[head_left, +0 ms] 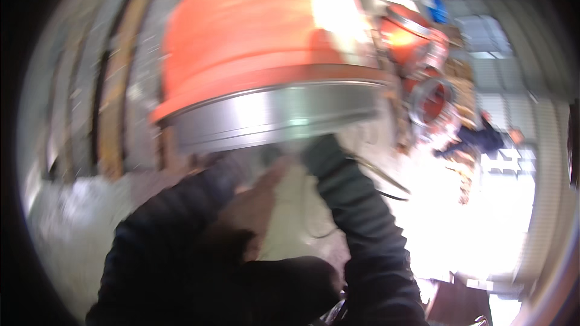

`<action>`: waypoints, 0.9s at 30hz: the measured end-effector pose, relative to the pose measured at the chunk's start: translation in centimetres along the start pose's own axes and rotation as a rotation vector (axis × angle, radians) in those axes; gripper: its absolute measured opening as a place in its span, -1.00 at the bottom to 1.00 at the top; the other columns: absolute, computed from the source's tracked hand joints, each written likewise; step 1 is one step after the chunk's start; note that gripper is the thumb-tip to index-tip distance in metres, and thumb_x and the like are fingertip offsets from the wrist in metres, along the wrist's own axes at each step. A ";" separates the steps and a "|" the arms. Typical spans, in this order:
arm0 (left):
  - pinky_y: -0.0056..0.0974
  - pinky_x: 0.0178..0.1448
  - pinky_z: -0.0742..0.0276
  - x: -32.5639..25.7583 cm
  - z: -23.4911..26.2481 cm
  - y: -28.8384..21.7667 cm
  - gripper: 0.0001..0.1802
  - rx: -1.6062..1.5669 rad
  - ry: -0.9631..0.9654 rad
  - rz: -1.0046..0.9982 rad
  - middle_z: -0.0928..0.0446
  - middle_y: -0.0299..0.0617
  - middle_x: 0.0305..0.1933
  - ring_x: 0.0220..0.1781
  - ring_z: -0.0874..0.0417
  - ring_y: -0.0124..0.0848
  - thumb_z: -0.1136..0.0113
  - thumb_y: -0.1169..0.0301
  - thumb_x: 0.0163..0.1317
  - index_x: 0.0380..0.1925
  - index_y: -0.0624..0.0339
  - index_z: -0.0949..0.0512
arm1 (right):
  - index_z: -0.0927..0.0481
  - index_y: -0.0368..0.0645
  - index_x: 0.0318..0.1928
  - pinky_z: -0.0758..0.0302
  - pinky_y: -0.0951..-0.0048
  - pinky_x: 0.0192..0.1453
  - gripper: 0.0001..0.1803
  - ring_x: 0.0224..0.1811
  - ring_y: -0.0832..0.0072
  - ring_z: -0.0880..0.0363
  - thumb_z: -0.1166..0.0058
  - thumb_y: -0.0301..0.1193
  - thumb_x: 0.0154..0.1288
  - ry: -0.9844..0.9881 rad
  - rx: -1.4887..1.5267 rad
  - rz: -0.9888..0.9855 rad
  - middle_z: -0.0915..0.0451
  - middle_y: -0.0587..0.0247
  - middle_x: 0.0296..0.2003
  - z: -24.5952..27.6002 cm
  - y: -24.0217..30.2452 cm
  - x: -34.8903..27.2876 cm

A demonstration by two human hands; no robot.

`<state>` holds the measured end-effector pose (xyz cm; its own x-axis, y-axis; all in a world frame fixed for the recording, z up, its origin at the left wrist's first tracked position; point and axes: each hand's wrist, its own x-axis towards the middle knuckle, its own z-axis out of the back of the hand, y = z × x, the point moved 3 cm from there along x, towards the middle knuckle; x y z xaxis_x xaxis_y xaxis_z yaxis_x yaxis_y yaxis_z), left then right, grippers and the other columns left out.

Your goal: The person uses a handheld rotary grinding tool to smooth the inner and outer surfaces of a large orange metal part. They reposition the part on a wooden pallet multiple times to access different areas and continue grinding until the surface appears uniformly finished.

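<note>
Head view is blurry, but the big orange cylindrical machine part with a shiny metal rim (266,78) sits overhead. Left hand (257,205) reaches under the rim, grip unclear; right hand's hidden behind it. Looks like lifting or steadying, so I'd get a firm 2-handed hold next.

head view, close under orange drum (254,42)

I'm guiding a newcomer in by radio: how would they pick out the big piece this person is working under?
Start from the two dark sleeves rising from the lower edge; the left hand reaches up beneath it. It is the large orange drum filling the upper middle, ringed by a bright metal band. Similar orange pieces to the right look far smaller.
</note>
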<state>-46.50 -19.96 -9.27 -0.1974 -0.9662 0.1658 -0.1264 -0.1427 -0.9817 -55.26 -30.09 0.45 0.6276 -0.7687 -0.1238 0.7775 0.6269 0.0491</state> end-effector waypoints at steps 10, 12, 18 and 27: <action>-0.02 0.14 -0.62 -0.9 0.4 -0.9 -0.21 0.739 -0.356 -0.335 -0.60 0.14 0.24 0.14 -0.69 0.04 -0.20 0.08 0.46 0.55 0.24 -0.28 | -0.72 -0.17 0.03 -0.65 0.01 0.16 -0.67 0.03 -0.04 -0.76 -0.12 -0.32 0.33 0.247 0.055 -0.163 -0.76 -0.10 -0.04 1.8 0.7 -1.8; -0.04 -0.01 -0.63 -1.0 0.2 0.5 -0.40 0.843 -0.343 -0.185 -0.70 0.03 0.08 -0.04 -0.74 -0.08 0.01 0.09 0.62 0.46 0.27 -0.39 | -0.70 -0.18 -0.07 -0.60 0.00 0.17 -0.75 0.04 -0.09 -0.70 -0.09 -0.37 0.35 0.231 0.217 -0.214 -0.72 -0.14 -0.05 1.9 1.1 -2.7; -0.08 0.10 -0.64 -0.6 0.3 7.1 -0.38 0.662 -0.136 0.431 -0.70 0.02 0.10 0.04 -0.73 -0.07 0.06 0.06 0.67 0.44 0.35 -0.44 | -0.58 -0.15 0.25 -0.58 -0.03 0.16 -0.54 0.22 0.02 -0.61 -0.15 -0.27 0.41 0.014 0.668 -0.089 -0.62 -0.10 0.20 0.1 1.7 -5.1; -0.22 0.18 -0.61 -3.0 -2.0 2.1 -0.54 0.134 0.007 0.108 -0.65 -0.15 0.10 0.08 -0.67 -0.34 -0.07 0.09 0.66 0.24 0.26 -0.57 | -0.62 -0.24 0.17 -0.66 0.16 0.00 -0.57 -0.07 0.11 -0.76 -0.24 -0.22 0.46 -0.225 0.603 -0.002 -0.74 -0.06 -0.07 -3.6 1.0 -10.6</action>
<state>-48.15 -16.93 -11.64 -0.2097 -0.9760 0.0584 0.0270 -0.0655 -0.9975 -61.31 -20.88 -1.80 0.5679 -0.8188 0.0835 0.6236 0.4942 0.6057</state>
